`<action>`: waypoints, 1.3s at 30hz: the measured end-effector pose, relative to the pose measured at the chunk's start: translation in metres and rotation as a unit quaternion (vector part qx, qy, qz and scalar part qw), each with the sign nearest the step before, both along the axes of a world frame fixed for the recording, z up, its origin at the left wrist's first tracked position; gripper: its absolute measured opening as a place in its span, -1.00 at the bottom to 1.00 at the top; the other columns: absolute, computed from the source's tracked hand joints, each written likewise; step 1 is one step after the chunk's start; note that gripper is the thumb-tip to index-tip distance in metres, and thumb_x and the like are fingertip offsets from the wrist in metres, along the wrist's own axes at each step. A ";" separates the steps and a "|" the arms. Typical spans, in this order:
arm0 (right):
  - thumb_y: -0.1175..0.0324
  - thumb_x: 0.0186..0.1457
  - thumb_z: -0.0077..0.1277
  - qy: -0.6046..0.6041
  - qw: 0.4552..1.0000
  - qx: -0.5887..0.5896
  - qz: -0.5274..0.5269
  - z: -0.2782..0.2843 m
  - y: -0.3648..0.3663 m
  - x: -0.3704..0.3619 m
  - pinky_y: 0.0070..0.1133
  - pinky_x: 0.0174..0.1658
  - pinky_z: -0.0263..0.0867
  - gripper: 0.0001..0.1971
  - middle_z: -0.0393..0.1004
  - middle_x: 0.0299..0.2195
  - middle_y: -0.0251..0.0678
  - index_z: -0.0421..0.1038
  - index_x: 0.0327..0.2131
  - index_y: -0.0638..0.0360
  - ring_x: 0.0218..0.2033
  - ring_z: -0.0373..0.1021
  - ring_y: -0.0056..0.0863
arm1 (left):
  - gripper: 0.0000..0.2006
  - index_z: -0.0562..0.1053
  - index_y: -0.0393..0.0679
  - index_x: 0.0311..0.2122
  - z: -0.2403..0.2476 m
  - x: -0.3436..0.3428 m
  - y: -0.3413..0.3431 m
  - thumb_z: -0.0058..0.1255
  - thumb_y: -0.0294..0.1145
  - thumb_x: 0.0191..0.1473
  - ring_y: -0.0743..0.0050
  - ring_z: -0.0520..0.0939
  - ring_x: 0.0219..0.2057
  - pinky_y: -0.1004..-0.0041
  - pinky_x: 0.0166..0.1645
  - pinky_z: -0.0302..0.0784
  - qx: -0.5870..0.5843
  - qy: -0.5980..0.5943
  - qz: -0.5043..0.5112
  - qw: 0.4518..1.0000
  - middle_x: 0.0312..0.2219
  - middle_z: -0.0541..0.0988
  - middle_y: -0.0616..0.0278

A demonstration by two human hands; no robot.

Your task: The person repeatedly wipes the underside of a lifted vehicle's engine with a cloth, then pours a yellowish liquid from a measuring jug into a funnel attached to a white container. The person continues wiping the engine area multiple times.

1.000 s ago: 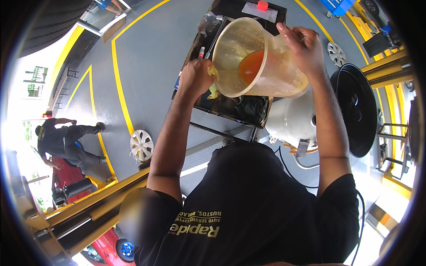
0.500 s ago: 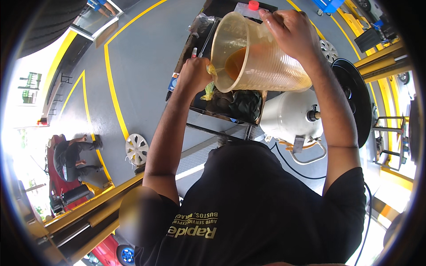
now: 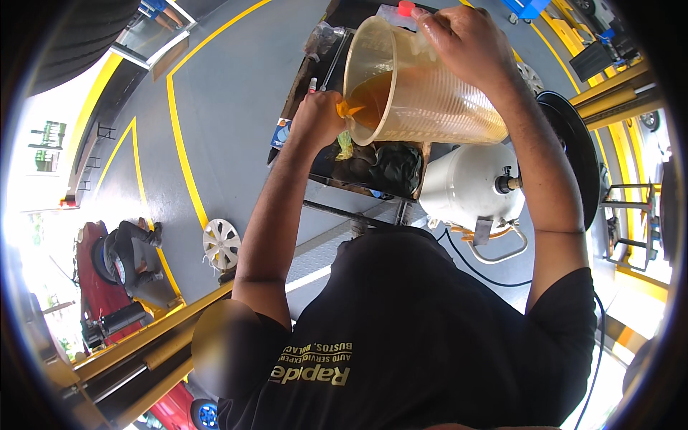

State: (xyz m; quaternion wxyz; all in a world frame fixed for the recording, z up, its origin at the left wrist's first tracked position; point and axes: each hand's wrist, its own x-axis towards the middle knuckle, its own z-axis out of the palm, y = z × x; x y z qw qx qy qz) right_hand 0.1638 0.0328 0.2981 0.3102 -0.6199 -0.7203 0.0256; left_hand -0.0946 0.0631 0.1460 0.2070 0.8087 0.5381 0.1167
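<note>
A large translucent ribbed plastic bucket lies tipped on its side above a dark cart, its mouth turned left. Amber liquid pools inside and spills over the lower left rim. My right hand grips the bucket's upper far side, its fingertips partly hidden. At the spilling lip my left hand is closed, and orange liquid runs beside its fingers. What it holds is hidden behind the fist. Crumpled yellow-green plastic hangs just below.
The dark cart carries a black bag, clear plastic wrap and a red-capped container. A white tank and a black round pan stand right. A person crouches by a red car at left.
The bucket has tipped further and shifted slightly right, and the liquid has reached the lip and flows out by my left hand. The person at left has bent lower.
</note>
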 end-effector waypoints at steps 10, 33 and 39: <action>0.03 0.31 -0.04 -0.013 1.000 -0.024 -0.009 0.002 0.001 0.001 -0.22 -0.43 0.41 -0.51 0.50 -0.63 -0.01 0.51 -0.55 0.24 -0.58 0.51 -0.06 | -0.58 0.63 -0.14 -0.13 -0.004 0.001 0.004 0.48 -0.32 -0.16 0.05 0.74 -0.21 0.19 -0.09 0.64 0.004 0.012 0.004 1.000 -0.31 0.72 0.01; 0.03 0.33 -0.04 -0.027 0.999 -0.039 -0.019 0.007 -0.005 0.000 -0.24 -0.38 0.44 -0.53 0.54 -0.58 0.00 0.56 -0.48 0.20 -0.54 0.54 -0.07 | -0.62 0.61 -0.20 -0.15 -0.003 0.006 0.000 0.43 -0.42 -0.14 0.01 0.74 -0.19 0.18 -0.08 0.65 0.014 0.000 -0.010 1.000 -0.29 0.71 -0.03; 0.06 0.33 -0.04 -0.029 0.997 -0.066 -0.010 0.010 -0.005 0.004 -0.25 -0.37 0.44 -0.54 0.54 -0.60 -0.04 0.57 -0.49 0.21 -0.56 0.54 -0.12 | -0.61 0.60 -0.20 -0.10 -0.004 0.007 0.000 0.33 -0.51 -0.14 -0.01 0.72 -0.15 0.18 -0.04 0.61 -0.001 -0.004 -0.015 1.000 -0.24 0.69 -0.05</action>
